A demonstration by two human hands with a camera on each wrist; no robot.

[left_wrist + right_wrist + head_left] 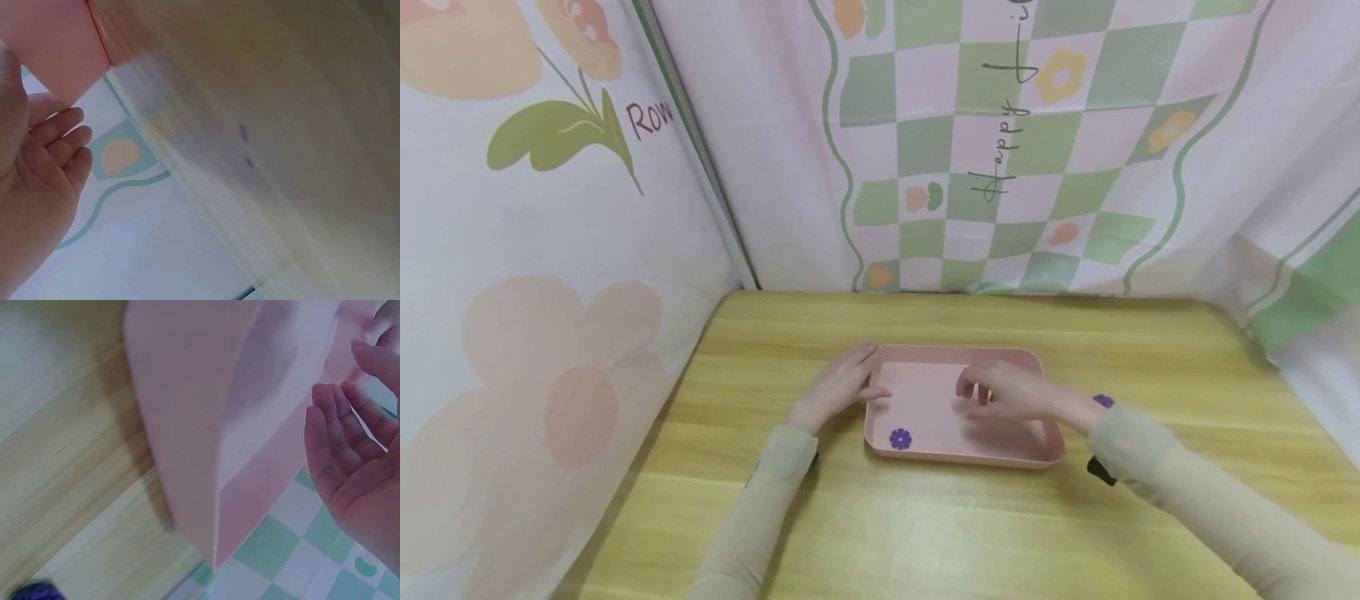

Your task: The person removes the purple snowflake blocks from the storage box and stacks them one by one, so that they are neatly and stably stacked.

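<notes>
A shallow pink tray (pixel 925 392) lies on the wooden table. My left hand (pixel 842 385) holds its left side by the back corner, thumb over the rim and fingers along the outside. The tray's corner (pixel 62 44) shows beside those fingers in the left wrist view. Over the right half of the tray hovers my right hand (pixel 1011 392), its fingers loosely bent. The right wrist view shows this palm (pixel 362 475) with nothing in it. A small purple flower-shaped piece (pixel 900 439) lies inside the tray at the front left corner.
Another purple piece (pixel 1102 401) is on the table just right of the tray, partly covered by the right sleeve (pixel 1138 446). Wooden tabletop (pixel 970 533) surrounds the tray. A checked, flowered curtain (pixel 1000 150) hangs behind the table, and a printed cloth (pixel 550 233) on the left.
</notes>
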